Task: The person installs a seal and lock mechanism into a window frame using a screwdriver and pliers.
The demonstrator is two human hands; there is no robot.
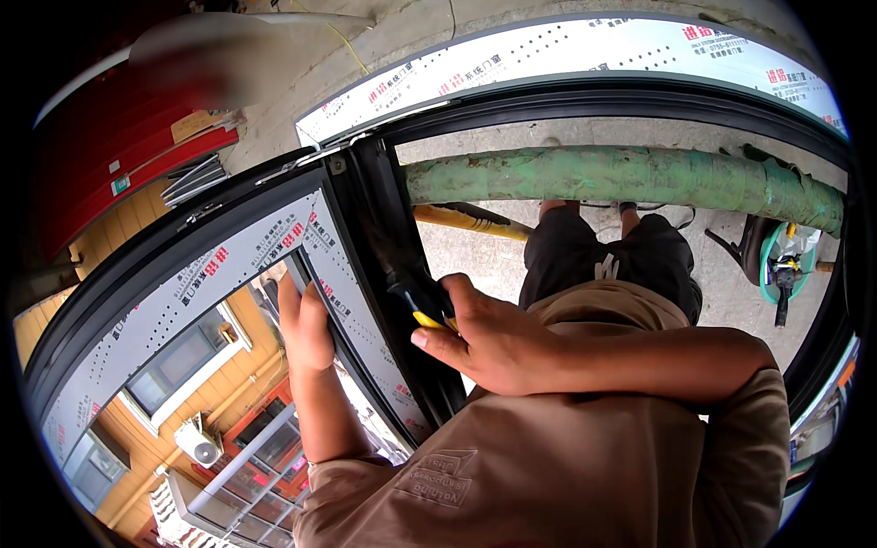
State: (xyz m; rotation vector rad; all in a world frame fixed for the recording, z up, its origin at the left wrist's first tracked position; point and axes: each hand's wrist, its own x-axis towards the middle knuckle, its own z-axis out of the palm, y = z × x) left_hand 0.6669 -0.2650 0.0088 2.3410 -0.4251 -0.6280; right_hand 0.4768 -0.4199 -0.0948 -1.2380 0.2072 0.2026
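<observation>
"Black framing fills the middle, yes? Where does it sit from the hands?"

"The window frame (621,95) spreads out ahead of both hands, its dark upright post (382,239) running between them. On the left stands the sash (354,315), faced with white film printed in red and black."

"And the left hand (309,327)?"

"It's at the sash's inner edge, on the left side of the post, fingers bent around that edge. The fingertips are hidden, so I can't tell how far they wrap."

"What about the right hand (501,342)?"

"Closed around a hand tool (417,300) with a dark and yellow handle, just right of the post. The thumb lies on the near side, the other fingers curled over."

"Does the tool touch the post?"

"Its far end points that way, but it blurs into the dark, so I can't tell."

"Anything farther off?"

"A green wrapped pole (621,175) crosses beyond the right hand, seen through the frame's right-hand opening. Far right, a teal basin (766,258) holds tools."
</observation>
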